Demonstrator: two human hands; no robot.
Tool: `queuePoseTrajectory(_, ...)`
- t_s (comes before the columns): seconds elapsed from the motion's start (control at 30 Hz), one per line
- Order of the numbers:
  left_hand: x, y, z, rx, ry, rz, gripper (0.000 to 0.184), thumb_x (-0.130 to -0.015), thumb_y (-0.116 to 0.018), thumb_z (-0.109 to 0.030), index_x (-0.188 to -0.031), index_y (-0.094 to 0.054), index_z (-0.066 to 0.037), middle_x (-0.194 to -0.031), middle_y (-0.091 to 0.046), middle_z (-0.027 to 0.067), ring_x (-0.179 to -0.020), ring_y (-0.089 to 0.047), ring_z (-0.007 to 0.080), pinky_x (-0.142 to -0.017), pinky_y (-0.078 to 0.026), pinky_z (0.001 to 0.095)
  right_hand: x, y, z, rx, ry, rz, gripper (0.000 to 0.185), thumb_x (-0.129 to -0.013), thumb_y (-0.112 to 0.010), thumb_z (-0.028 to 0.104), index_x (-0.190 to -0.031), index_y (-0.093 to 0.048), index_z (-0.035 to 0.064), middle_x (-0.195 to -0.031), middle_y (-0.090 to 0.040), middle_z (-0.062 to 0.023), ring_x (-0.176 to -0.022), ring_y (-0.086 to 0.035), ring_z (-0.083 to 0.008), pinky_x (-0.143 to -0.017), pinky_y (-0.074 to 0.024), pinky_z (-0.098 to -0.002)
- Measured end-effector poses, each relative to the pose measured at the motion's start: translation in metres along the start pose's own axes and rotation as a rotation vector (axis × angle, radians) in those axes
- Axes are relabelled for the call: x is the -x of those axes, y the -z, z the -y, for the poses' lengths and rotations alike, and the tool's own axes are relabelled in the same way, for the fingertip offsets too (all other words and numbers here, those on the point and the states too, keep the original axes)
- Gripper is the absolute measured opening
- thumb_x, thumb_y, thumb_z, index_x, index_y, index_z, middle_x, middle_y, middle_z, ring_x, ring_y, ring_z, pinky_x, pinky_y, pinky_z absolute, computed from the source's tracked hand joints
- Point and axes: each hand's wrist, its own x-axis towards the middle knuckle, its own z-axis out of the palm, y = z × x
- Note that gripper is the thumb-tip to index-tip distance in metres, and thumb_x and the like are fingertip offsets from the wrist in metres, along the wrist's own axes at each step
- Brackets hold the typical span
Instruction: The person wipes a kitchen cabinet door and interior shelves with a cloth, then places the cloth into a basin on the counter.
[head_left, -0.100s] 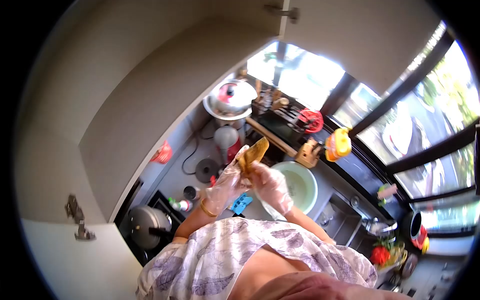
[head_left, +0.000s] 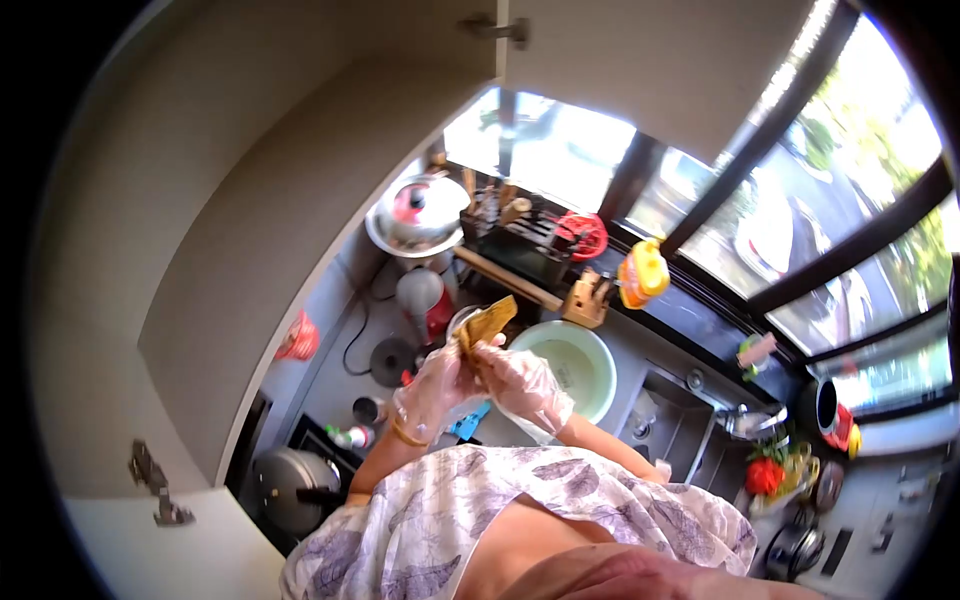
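Bench (head_left: 638, 340) below, basin (head_left: 605, 372) rightward of your left grip (head_left: 430, 388) and right grip (head_left: 525, 383), which still pinch the brown piece (head_left: 489, 321) aloft.

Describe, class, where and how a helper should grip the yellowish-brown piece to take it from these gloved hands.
Probably pinch its free upper end across the flat faces, coming from the far side: the piece looks thin and juts beyond the fingers, while the left hand and right hand crowd its lower end.
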Motion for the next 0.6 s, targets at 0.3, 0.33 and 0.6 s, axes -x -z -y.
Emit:
queuePoseTrajectory(0.3, -0.004, 0.03, -0.01, -0.99, -0.458, 0.034, 0.034, -0.094, -0.05, -0.02, -0.121, -0.043, -0.001, -0.112, -0.055, 0.0095, -0.104, -0.056, 0.0192, -0.088, -0.046, 0.0312, -0.079, 0.224, -0.037, 0.328, -0.201, -0.477, 0.038, -0.083, -0.065, 0.014, -0.118, -0.053, 0.0037, -0.098, -0.061, -0.0091, -0.089, -0.058, -0.0184, -0.077, -0.0471, -0.031)
queuePoseTrajectory(0.33, 0.004, 0.016, -0.011, -1.296, -0.622, 0.11, 0.033, -0.09, -0.052, -0.011, -0.12, -0.044, -0.001, -0.112, -0.056, 0.0113, -0.104, -0.056, 0.0219, -0.091, -0.045, 0.0313, -0.096, 0.269, -0.038, 0.325, -0.316, -0.623, 0.041, -0.084, -0.065, 0.012, -0.122, -0.05, 0.0018, -0.104, -0.061, -0.009, -0.096, -0.057, -0.0161, -0.083, -0.0461, -0.0295)
queuePoseTrajectory(0.6, 0.009, -0.034, -0.012, -0.333, -0.098, -0.02, 0.032, -0.077, -0.066, -0.001, -0.107, -0.056, -0.006, -0.097, -0.063, 0.0098, -0.095, -0.061, 0.0269, -0.088, -0.046, 0.0337, -0.256, 0.494, -0.05, 0.443, -0.17, -0.791, 0.069, -0.085, -0.061, 0.044, -0.125, -0.043, -0.0099, -0.112, -0.059, -0.0253, -0.105, -0.058, -0.0316, -0.09, -0.0436, -0.0368)
